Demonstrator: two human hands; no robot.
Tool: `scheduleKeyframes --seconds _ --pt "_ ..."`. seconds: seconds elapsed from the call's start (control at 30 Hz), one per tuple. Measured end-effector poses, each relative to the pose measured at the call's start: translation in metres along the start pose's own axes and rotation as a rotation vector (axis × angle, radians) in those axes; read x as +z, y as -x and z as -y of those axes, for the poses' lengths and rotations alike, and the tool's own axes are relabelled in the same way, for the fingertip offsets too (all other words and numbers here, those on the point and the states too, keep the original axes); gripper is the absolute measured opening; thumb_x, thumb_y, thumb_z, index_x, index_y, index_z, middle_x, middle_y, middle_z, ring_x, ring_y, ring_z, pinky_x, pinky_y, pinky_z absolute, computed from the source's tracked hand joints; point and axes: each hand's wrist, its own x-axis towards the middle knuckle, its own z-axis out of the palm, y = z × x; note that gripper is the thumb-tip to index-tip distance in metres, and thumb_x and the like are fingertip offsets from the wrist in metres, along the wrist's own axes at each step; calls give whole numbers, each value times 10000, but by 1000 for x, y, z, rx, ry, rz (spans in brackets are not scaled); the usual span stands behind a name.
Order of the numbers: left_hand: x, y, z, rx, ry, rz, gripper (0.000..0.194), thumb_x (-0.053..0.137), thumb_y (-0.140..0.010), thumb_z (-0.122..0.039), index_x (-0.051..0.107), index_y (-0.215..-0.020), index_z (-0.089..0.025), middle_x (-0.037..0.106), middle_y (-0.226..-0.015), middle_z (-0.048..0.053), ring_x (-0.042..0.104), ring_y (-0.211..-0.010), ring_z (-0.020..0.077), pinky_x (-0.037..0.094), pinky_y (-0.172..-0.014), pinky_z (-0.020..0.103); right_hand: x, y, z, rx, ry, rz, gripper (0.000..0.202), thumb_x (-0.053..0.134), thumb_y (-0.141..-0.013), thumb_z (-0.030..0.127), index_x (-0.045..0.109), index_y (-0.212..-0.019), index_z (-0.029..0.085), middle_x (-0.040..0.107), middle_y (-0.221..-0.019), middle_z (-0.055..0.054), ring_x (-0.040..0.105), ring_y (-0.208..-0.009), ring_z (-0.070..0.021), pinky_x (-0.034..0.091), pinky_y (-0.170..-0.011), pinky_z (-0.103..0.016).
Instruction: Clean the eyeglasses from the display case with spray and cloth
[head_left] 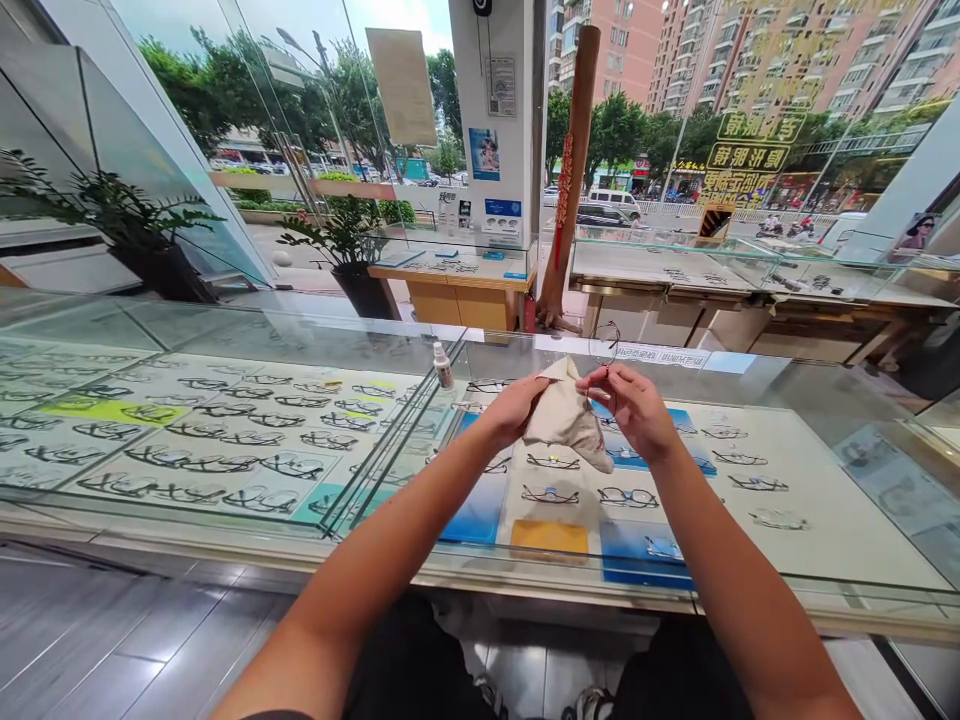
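Above the glass showcase, my left hand (517,404) is closed on a cream cloth (564,418), which hangs down in folds. Close to its right side, my right hand (631,402) pinches a thin-framed pair of glasses (606,345); a round rim and a dark temple show above the fingers. The cloth's upper edge reaches my right fingertips. A small white spray bottle (442,366) stands upright on the glass top, left of my left hand.
Rows of glasses (225,436) lie inside the long glass showcase (465,575). Across the aisle are a small display counter (454,290), a wooden trunk (574,180) and potted plants (364,270). A printed strip (660,356) lies along the showcase's far edge.
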Motion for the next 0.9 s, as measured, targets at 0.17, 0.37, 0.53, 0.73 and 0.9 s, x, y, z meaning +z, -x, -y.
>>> scheduleKeyframes --seconds 0.17,0.37,0.53,0.73,0.9 --pt "4 -4 -3 -33 179 -68 168 700 -891 -198 766 -1014 -105 823 -1025 136 767 -933 224 600 -890 322 3 3 6 -76 60 -28 238 783 -898 515 802 -946 283 777 -988 -54 720 -1064 -273 507 -1125 -479" --pt "-3 -15 -4 88 337 -202 228 670 -906 -192 743 -1101 -99 821 -1052 117 771 -953 196 600 -903 297 7 7 11 28 -42 75 270 783 -902 536 801 -948 270 771 -1002 -64 721 -1014 -246 587 -1036 -478" --pt "-4 -15 -4 130 360 -217 266 696 -889 -209 736 -1136 -117 817 -1058 105 772 -967 189 602 -926 297 9 8 12 93 -57 152 302 819 -885 544 810 -955 250 779 -998 -64 738 -1010 -246 605 -1046 -509" --pt "2 -10 -6 129 364 -208 264 673 -889 -166 728 -1142 -112 802 -1128 126 755 -1052 206 584 -959 304 8 6 8 70 -85 139 277 821 -898 518 817 -961 249 780 -1014 -55 734 -1042 -230 592 -1084 -500" --pt "4 -3 -7 88 218 -87 290 694 -896 -269 726 -1149 -129 788 -1110 127 731 -998 228 568 -861 327 7 6 8 42 -83 94 260 824 -899 494 825 -974 245 804 -996 -56 752 -1009 -221 566 -1098 -443"
